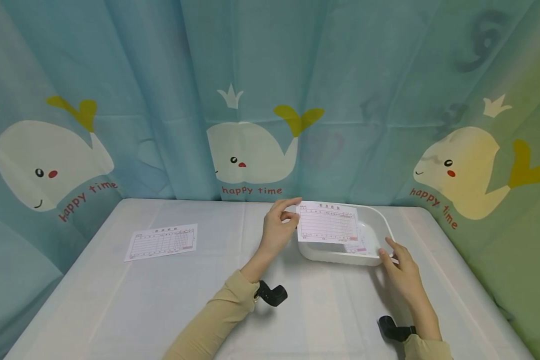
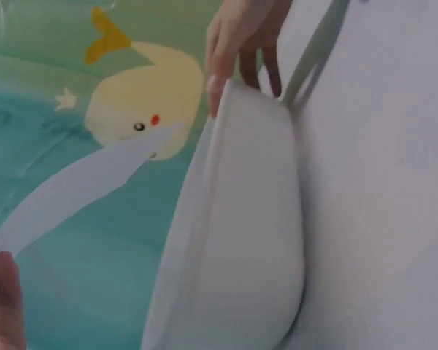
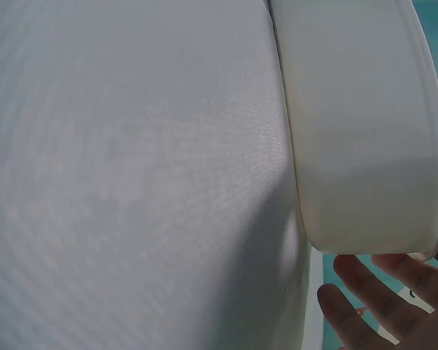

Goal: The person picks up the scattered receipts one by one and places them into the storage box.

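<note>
My left hand point(image 1: 276, 227) pinches a printed receipt slip point(image 1: 327, 222) by its upper left edge, thumb and index finger together. The slip hangs over a white plastic tray point(image 1: 337, 258) and covers part of it. Inside the tray lies more printed paper point(image 1: 362, 246), partly hidden. My right hand point(image 1: 405, 275) holds the tray at its near right corner, thumb at the rim and fingers point(image 3: 369, 281) against the outer end wall. In the left wrist view the held slip point(image 2: 80, 189) bends edge-on beside the tray point(image 2: 255, 204).
Another receipt slip point(image 1: 162, 242) lies flat on the left of the white-covered table point(image 1: 117, 310). A blue-green curtain point(image 1: 162, 100) with printed whales hangs close behind the table's back edge. Black cameras point(image 1: 273, 295) are strapped to both wrists.
</note>
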Demonstrator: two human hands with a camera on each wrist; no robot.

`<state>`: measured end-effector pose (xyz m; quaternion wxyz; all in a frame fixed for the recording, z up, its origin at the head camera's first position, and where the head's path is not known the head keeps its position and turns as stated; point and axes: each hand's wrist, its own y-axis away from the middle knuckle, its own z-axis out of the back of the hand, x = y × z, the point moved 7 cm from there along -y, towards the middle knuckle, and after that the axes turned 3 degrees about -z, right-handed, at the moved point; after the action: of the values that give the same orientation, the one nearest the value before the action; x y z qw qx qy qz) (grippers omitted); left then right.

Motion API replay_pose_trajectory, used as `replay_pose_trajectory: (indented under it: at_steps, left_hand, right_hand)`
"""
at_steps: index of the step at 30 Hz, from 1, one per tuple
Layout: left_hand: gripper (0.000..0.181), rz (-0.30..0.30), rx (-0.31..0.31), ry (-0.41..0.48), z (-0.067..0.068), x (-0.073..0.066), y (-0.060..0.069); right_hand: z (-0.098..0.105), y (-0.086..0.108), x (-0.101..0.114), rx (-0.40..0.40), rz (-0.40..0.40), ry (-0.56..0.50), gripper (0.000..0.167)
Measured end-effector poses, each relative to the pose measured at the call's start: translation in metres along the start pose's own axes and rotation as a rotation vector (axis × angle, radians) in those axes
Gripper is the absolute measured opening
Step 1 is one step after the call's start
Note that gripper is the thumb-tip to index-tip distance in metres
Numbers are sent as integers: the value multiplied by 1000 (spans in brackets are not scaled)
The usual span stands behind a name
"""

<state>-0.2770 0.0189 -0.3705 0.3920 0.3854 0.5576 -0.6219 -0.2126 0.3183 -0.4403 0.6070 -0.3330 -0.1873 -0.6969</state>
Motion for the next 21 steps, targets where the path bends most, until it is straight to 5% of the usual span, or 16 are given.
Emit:
replay_pose_trajectory:
  at_steps: [13,21]
  left_hand:
    - [37,163,-14,-15,-44,40,-16]
    - [34,191,3,-35,-57,47,-18]
  right_hand:
    - [1,0,1,1,17,6,56]
    - [1,0,1,4,-4,6,57]
